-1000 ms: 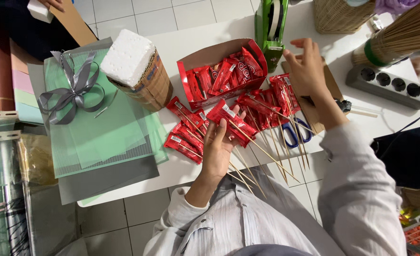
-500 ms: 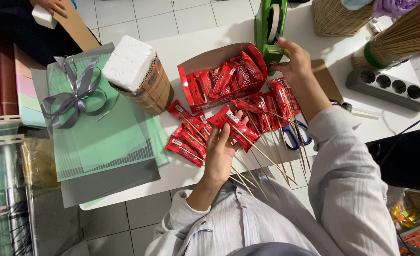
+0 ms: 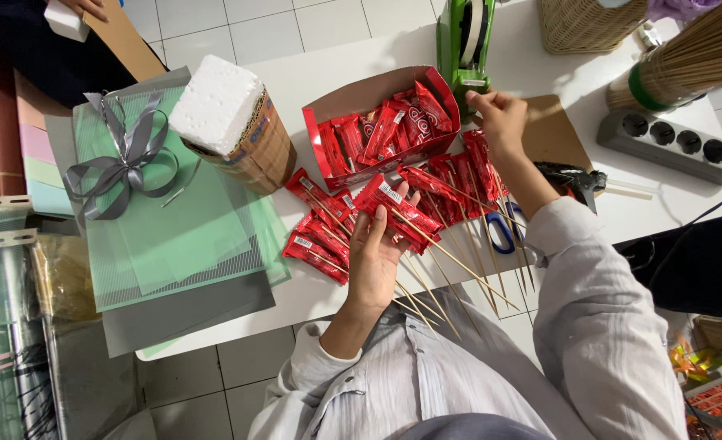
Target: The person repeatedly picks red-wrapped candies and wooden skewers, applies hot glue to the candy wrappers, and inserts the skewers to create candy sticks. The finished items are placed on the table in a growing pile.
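Note:
My left hand holds a red candy bar with a wooden skewer laid against it. Other red bars on skewers lie fanned on the white table on both sides of that hand. My right hand is up at the green tape dispenser, its fingers pinched at the tape end. An open red box holds several more red bars.
A basket with a white foam block stands left of the box. Green sheets with a grey ribbon bow lie at the left. Blue-handled scissors, a glue gun, a power strip and a skewer bundle sit at the right.
My right hand has moved up and left from above the skewered bars to the tape dispenser. My left hand has kept hold of the bar and skewer.

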